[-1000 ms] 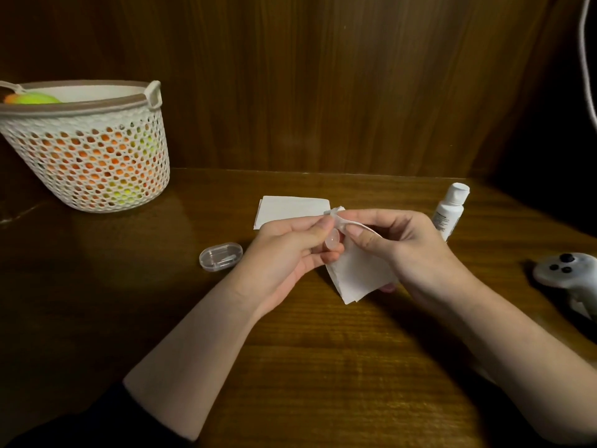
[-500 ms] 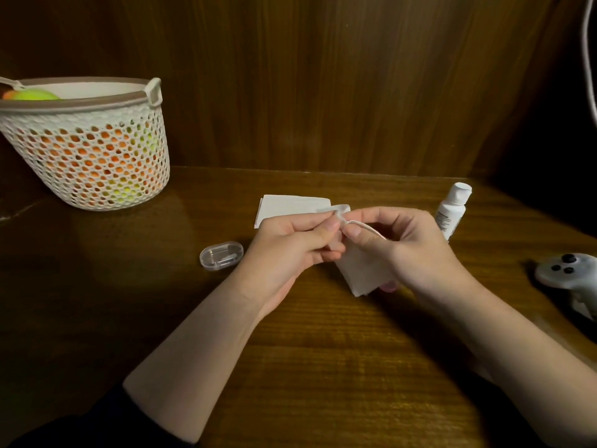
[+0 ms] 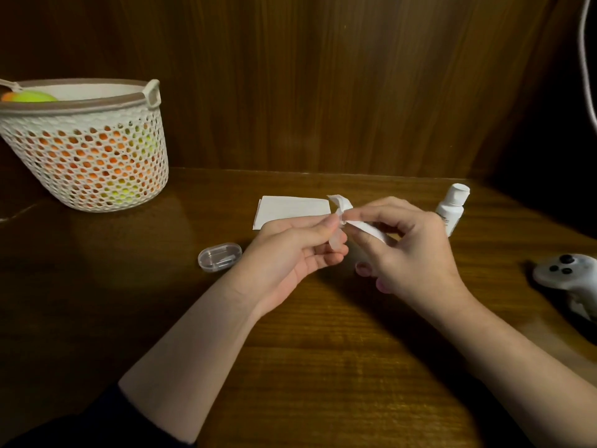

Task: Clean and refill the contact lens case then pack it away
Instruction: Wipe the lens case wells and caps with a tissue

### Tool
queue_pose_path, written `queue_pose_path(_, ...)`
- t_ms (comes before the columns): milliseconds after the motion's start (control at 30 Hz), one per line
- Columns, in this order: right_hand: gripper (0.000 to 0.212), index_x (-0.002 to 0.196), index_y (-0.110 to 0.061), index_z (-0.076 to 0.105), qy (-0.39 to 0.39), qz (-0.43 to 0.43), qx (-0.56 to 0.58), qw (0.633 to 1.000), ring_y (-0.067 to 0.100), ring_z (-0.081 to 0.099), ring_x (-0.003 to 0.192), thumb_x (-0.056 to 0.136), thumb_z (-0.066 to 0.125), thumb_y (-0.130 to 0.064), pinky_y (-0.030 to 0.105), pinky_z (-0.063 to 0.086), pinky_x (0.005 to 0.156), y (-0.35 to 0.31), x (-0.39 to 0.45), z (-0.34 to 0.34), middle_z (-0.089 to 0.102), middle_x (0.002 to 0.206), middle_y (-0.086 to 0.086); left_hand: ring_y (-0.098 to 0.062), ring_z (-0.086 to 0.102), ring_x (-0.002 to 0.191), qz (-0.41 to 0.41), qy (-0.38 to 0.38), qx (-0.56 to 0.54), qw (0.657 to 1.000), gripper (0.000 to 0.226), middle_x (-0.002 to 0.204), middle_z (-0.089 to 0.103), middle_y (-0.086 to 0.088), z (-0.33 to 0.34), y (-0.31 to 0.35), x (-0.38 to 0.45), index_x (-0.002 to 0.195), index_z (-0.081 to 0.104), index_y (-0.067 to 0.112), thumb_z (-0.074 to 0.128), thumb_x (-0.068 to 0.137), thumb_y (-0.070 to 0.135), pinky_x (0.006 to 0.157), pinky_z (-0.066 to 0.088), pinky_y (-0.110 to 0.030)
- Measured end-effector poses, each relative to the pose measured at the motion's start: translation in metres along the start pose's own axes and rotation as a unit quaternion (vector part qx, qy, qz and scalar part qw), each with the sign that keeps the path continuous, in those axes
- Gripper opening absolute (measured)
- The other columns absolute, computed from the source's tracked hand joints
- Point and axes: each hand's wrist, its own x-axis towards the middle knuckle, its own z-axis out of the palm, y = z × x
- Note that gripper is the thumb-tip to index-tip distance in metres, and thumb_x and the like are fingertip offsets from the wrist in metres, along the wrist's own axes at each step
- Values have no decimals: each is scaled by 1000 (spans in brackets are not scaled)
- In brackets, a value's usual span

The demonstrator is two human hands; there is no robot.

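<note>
- Head view: the left hand (image 3: 292, 250) pinches a small translucent lens case (image 3: 337, 239) above the middle of the tabletop (image 3: 323, 367).
- The right hand (image 3: 408, 253) holds a twisted white tissue (image 3: 342, 206) between its fingers, touching the case.
- A clear oval box (image 3: 219, 256) lies at 9 o'clock from the hands, and a white bottle (image 3: 451, 208) stands at 2 o'clock.

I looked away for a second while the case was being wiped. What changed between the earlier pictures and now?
The tissue that hung open below the right hand is now gathered and twisted at the small clear piece pinched by the left hand. Folded tissue, clear oval case, bottle, basket unmoved.
</note>
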Motion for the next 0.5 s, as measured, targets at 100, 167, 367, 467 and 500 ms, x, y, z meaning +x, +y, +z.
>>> queue_pose_path(100, 22, 112, -31, 82, -41, 45, 95, 994, 28, 76, 70, 93, 81, -19, 25, 57, 44, -3, -1, -4, 75, 107, -16, -17, 78, 88, 10, 3, 5, 1000, 48, 92, 80, -6, -1, 0, -1, 126, 76, 3, 78, 83, 26, 82, 60, -28)
queue_pose_path(167, 22, 112, -33, 82, -57, 53, 89, 993, 28, 76, 76, 94, 81, -19, 30, 60, 45, -2, 2, -6, 75, 105, -16, -18, 78, 89, 11, 7, 5, 1000, 47, 95, 81, -8, -2, 0, -1, 123, 77, 4, 78, 82, 26, 81, 61, -28)
queue_pose_path(367, 20, 106, -35, 82, -27, -15, -116, 993, 8, 54, 99, 91, 83, -21, 45, 58, 75, 0, 7, -5, 66, 97, -30, -18, 77, 87, -10, -6, 1, 1000, 35, 95, 80, -11, -1, -2, -3, 110, 84, 7, 80, 81, 27, 78, 61, -27)
queue_pose_path(467, 21, 106, -34, 82, 3, -21, -112, 993, 7, 56, 99, 90, 83, -19, 41, 59, 70, 0, 5, -2, 67, 97, -30, -18, 77, 87, -14, -7, -5, 1000, 37, 97, 79, -12, 1, -2, -2, 112, 83, 6, 81, 82, 26, 78, 61, -27)
queue_pose_path(500, 20, 105, -34, 81, 7, -12, -82, 997, 7, 60, 98, 91, 83, -20, 37, 59, 66, 0, 4, 0, 69, 96, -28, -19, 77, 88, -13, -5, -6, 1000, 37, 98, 80, -13, 2, -2, -2, 113, 83, 7, 81, 82, 26, 79, 61, -27)
